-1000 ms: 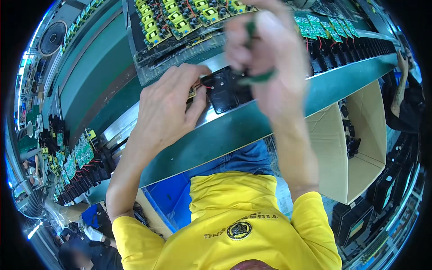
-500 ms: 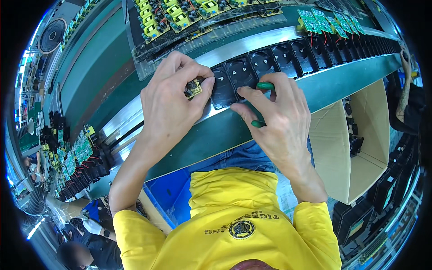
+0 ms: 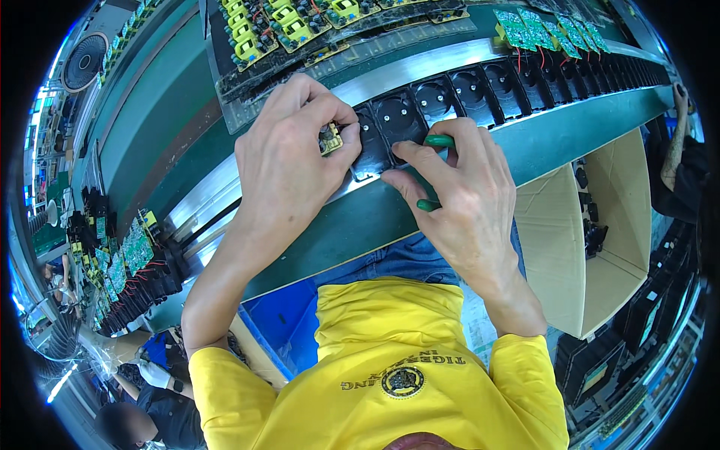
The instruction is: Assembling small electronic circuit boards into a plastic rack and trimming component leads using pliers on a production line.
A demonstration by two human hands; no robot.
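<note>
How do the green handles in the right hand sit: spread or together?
Spread: the upper green handle and lower green handle show clearly apart in the right hand; their join is hidden.

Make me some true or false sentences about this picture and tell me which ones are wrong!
1. The left hand holds a small board. True.
2. The right hand has nothing in it. False: it holds something with green handles.
3. The black cases stand in a tall tower. False: they sit side by side in a row.
4. The box is open. True.
5. The shirt is blue. False: it is yellow.
</note>
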